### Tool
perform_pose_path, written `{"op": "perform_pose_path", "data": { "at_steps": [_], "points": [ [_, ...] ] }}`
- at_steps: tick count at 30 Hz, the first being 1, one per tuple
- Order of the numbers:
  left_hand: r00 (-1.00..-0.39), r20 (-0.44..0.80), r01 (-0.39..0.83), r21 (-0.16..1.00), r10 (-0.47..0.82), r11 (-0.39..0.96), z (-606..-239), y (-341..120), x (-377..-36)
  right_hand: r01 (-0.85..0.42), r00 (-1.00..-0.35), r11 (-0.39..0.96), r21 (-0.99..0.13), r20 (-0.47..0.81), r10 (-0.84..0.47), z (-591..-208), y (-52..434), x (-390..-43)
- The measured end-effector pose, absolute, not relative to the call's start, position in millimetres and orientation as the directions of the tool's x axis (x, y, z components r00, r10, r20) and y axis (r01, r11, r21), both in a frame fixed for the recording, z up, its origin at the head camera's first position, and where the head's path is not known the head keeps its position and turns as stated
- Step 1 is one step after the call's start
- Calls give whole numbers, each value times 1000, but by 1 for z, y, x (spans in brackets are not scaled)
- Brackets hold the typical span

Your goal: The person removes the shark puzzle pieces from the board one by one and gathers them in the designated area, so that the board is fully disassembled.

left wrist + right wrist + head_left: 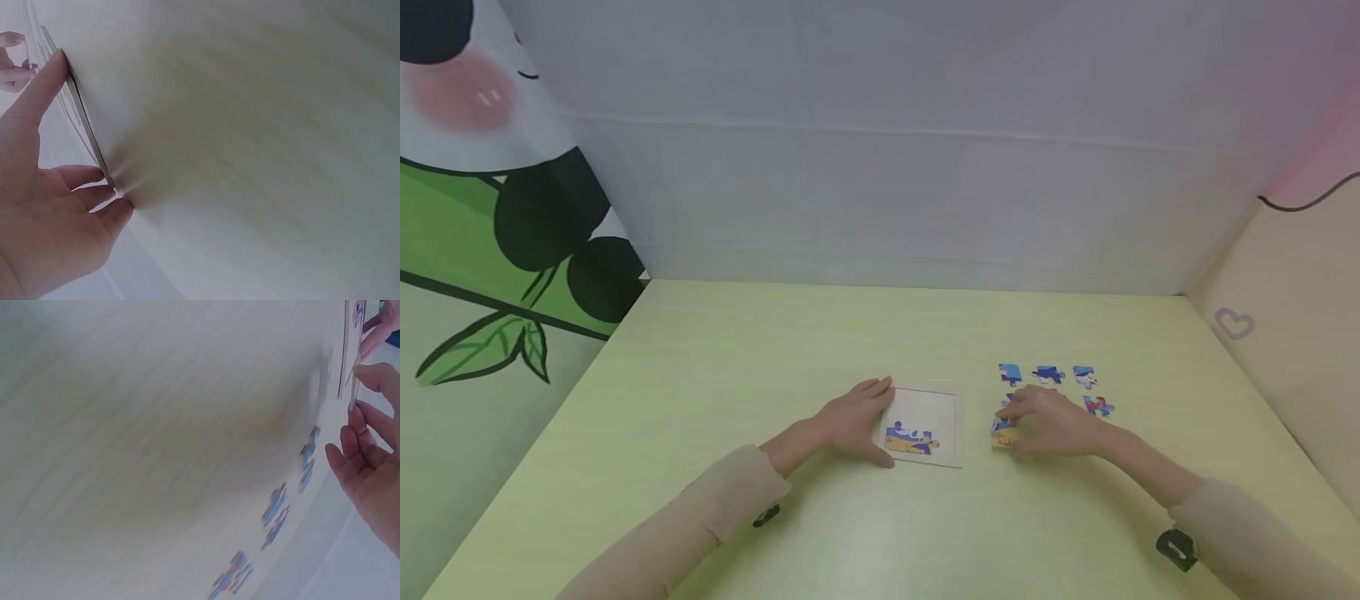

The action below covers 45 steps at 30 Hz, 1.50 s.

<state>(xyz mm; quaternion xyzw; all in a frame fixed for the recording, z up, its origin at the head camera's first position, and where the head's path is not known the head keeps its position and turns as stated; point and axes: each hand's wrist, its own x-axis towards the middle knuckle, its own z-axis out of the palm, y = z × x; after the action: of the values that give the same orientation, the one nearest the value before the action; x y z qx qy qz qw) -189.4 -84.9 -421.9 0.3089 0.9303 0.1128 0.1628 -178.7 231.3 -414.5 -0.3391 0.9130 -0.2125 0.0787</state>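
With the left hand (850, 421) only resting straight fingers against the puzzle tray (942, 406), it may slide as the right hand (1052, 421), fingers pinching a yellow piece (1004, 436), presses in, jolting the seated pieces (910, 439).

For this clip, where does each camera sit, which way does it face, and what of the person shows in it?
Head: worn on the head, looks forward and down at the table; both sleeved arms, left hand against the puzzle tray, right hand on a yellow piece.
Left wrist: low, skims the tabletop; palm and fingers on the tray edge.
Right wrist: low, skims the table; fingers beside blurred loose pieces.
Shared: tray and table appear in all three.
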Motion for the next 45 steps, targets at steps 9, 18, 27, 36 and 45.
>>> {"op": "perform_pose_path", "data": {
  "at_steps": [9,18,27,36,45],
  "points": [
    [-760,-204,536,342,618,772,-422,-86,-188,-552,-773,694,-461,-28,-634,-421,255,-177],
    [-793,-203,501,320,574,804,-423,-86,-186,-536,-772,700,-471,-61,-633,-425,259,-176],
    [-813,-201,476,310,546,823,-419,-89,-184,-558,-771,700,-446,-33,-636,-428,262,-174],
    [-814,-205,480,294,544,827,-420,-90,-184,-546,-781,708,-447,-34,-624,-427,262,-171],
    [-812,-198,484,296,549,823,-424,-91,-184,-535,-784,702,-470,-34,-620,-427,263,-170]
  ]
}}
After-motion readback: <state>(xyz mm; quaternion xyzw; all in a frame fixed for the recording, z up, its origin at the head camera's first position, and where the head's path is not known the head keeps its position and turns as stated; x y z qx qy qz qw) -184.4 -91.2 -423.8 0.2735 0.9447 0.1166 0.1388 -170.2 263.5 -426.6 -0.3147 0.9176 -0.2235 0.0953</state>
